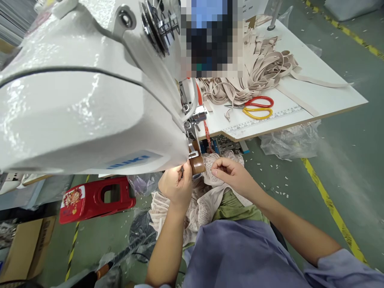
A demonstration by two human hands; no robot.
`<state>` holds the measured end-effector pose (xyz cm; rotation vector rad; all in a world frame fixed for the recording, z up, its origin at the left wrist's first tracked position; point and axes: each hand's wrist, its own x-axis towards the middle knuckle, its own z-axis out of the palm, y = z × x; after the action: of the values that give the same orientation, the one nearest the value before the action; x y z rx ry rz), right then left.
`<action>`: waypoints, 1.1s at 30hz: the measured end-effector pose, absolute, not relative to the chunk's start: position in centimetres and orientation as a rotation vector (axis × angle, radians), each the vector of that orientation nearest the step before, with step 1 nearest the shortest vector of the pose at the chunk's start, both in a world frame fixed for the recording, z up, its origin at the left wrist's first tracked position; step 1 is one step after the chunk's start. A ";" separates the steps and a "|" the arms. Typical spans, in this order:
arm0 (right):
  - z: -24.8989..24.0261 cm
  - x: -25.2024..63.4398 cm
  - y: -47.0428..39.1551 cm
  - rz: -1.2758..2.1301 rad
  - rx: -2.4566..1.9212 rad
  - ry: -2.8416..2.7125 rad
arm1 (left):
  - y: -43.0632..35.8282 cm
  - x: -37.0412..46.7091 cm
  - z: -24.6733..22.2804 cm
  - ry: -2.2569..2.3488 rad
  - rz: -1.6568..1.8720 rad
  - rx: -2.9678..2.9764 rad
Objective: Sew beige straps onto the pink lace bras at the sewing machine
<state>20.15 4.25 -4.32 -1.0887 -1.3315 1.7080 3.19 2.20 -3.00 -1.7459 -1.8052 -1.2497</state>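
Note:
A white sewing machine (99, 120) with blue lettering fills the upper left, its needle area (193, 124) above a brown curved arm bed (198, 163). My left hand (177, 184) is closed at the near left side of that bed, thumb against curled fingers. What it holds, if anything, is hidden. To the right of the bed, my right hand (232, 174) pinches the edge of beige lace fabric (212, 176). More of the fabric hangs below both hands and rests over my lap. An orange-red strip (207, 134) runs down behind the needle area.
On the white table (327, 96) lie a heap of beige straps (255, 76) and scissors (258, 108) with red and yellow handles, near a printed ruler. A red stool (97, 200) stands left. Plastic bags (291, 138) hang under the table edge. Scraps litter the green floor.

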 end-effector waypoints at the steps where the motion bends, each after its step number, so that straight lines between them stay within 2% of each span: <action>1: -4.3 20.1 4.2 1.708 -1.088 -1.332 | 2.2 3.2 -3.0 -1.804 -1.247 -1.754; 14: -4.7 20.0 4.1 1.645 -1.075 -1.373 | 2.3 3.1 -3.3 -1.835 -1.195 -1.707; 17: -4.2 19.4 4.5 1.391 -1.045 -1.496 | 2.2 3.2 -3.0 -1.884 -1.136 -1.697; 22: -2.8 17.7 7.0 0.701 -0.863 -1.927 | 2.1 3.0 -2.1 -2.020 -1.021 -1.726; 24: -2.2 17.3 8.0 0.593 -0.804 -2.084 | 2.1 2.9 -1.6 -2.095 -0.948 -1.761; 33: 0.9 17.0 9.0 0.685 -1.051 -2.257 | 2.0 1.5 1.2 -2.258 -0.619 -2.140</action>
<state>16.97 8.96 0.87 -1.0507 -2.2566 0.6850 1.52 1.99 1.22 -2.1396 -2.2575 -0.6195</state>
